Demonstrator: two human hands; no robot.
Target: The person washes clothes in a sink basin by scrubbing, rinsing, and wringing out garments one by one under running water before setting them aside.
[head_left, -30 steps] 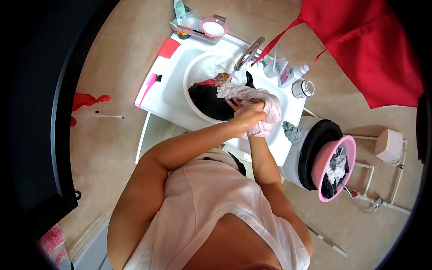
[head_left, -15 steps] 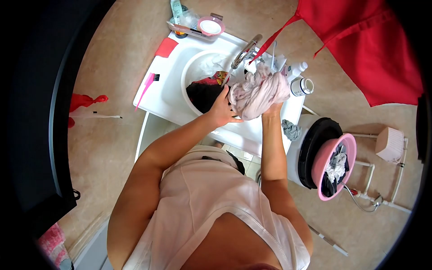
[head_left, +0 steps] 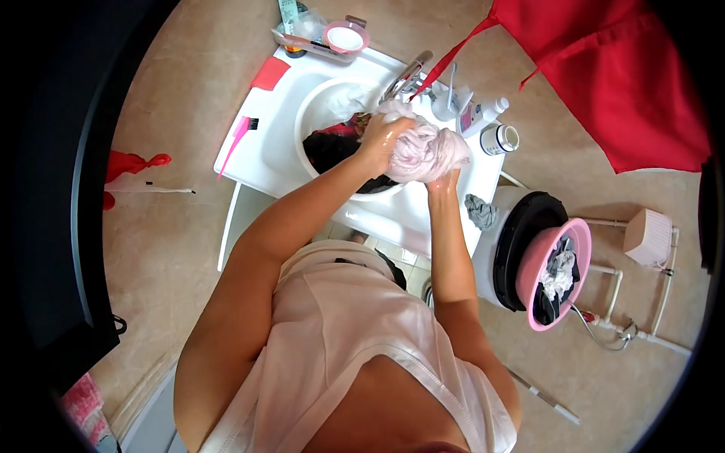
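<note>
A bunched, wet pale pink cloth (head_left: 429, 153) is held over the right side of a white basin (head_left: 300, 143) in the sink (head_left: 260, 155). My left hand (head_left: 383, 143) grips the cloth from its left side, fingers wrapped over it and partly hidden. Beneath the cloth's right end is my right hand (head_left: 444, 181), its fingers mostly covered by the fabric. Dark cloth (head_left: 329, 152) and a red patterned piece (head_left: 349, 127) lie in the basin. The faucet (head_left: 408, 74) stands just behind the cloth.
Bottles (head_left: 483, 115) and a white jar (head_left: 499, 140) stand at the sink's right. A pink brush (head_left: 239, 140) and red cloth (head_left: 270, 74) lie left. A pink tub (head_left: 535, 264) holds clothes at right; a red apron (head_left: 612, 83) hangs above.
My left hand has moved from the cloth's lower left edge up onto it, closing around it. The cloth is more tightly bunched and has shifted slightly left. The whole view has shifted a little.
</note>
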